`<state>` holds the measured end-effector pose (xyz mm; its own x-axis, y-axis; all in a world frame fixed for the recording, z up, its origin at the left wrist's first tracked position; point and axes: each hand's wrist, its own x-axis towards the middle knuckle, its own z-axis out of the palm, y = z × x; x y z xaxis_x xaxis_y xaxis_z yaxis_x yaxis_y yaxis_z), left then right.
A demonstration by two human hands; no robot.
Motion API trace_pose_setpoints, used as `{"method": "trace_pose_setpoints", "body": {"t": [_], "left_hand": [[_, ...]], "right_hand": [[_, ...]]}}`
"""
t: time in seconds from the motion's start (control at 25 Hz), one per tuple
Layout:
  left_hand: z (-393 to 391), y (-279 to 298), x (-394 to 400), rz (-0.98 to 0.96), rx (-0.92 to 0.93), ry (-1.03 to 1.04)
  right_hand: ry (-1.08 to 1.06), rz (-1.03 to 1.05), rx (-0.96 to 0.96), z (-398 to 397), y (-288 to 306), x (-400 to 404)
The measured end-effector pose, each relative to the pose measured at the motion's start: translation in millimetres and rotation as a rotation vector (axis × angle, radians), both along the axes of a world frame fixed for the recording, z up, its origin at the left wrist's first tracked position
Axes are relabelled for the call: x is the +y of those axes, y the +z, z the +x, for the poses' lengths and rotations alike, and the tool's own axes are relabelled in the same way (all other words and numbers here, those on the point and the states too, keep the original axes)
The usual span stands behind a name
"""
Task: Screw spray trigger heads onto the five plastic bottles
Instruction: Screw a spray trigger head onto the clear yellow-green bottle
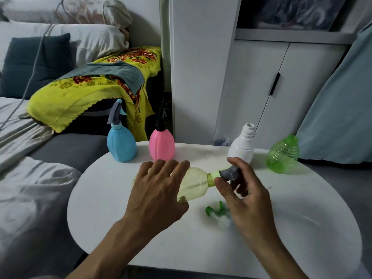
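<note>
You are holding the yellow bottle (193, 183) sideways over the worktop (302, 218), neck pointing right; your left hand (159, 190) is gripping its body, your right hand (244, 195) pinching the grey trigger head (229, 172).

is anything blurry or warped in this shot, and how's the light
Head view: soft, dim indoor light with faint shadows on the white table; wide-angle bending at the edges tilts the cabinet; the loose green trigger head by the right hand is smeared, while the blue bottle looks sharp.

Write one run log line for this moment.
left hand: holds yellow bottle | right hand: grips grey trigger head at neck
</note>
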<state>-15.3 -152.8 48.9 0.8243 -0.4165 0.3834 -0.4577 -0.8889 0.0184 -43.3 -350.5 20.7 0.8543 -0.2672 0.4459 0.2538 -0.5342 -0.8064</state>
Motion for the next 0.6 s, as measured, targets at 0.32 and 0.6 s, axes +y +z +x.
{"method": "trace_pose_setpoints", "body": {"t": [0.32, 0.6], "left_hand": [[1.6, 1.6, 10.6, 0.059, 0.037, -0.102], [-0.9, 5.4, 16.1, 0.061, 0.045, -0.157]], "right_hand": [[0.273, -0.514, -0.109, 1.9, 8.9, -15.6], [0.502, -0.229, 0.005, -4.9, 4.5, -17.7]]}}
